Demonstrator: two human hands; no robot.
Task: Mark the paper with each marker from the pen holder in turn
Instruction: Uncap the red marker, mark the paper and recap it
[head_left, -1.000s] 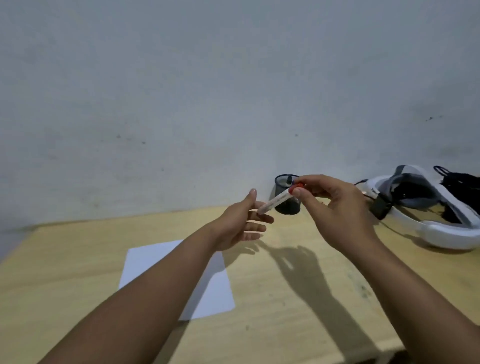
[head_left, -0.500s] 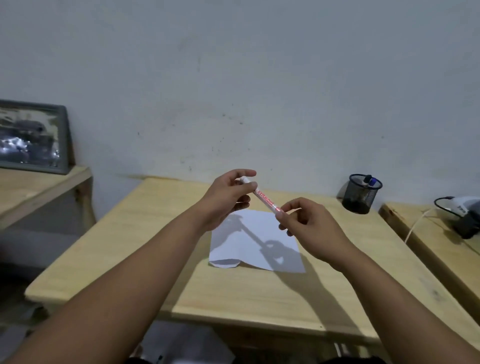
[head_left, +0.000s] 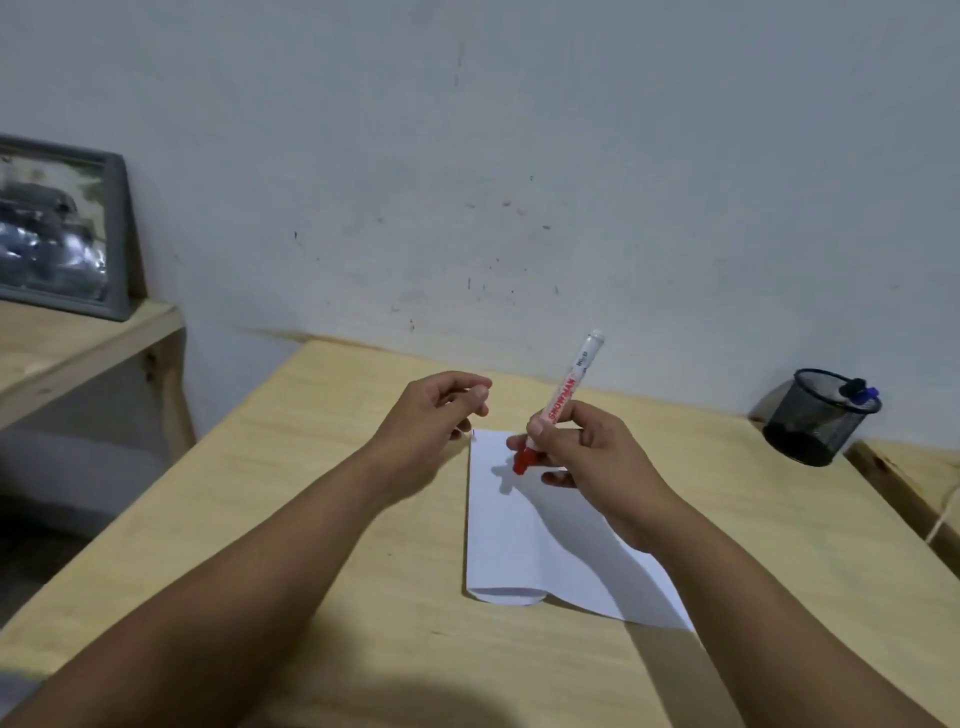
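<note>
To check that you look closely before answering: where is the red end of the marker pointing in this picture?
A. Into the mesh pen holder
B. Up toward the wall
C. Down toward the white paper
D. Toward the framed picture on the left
C. The right hand grips the marker tilted, with its red end low over the far part of the paper and its white end up; the pen holder stands apart, off to the right.

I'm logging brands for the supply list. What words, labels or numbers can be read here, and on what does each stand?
"SNOWMAN": red letters along the white barrel of the marker, held in the right hand.
A small dark print higher on that barrel, near its end: too small and blurred to read.
Paper, pen holder and framed picture: no legible text.
</note>
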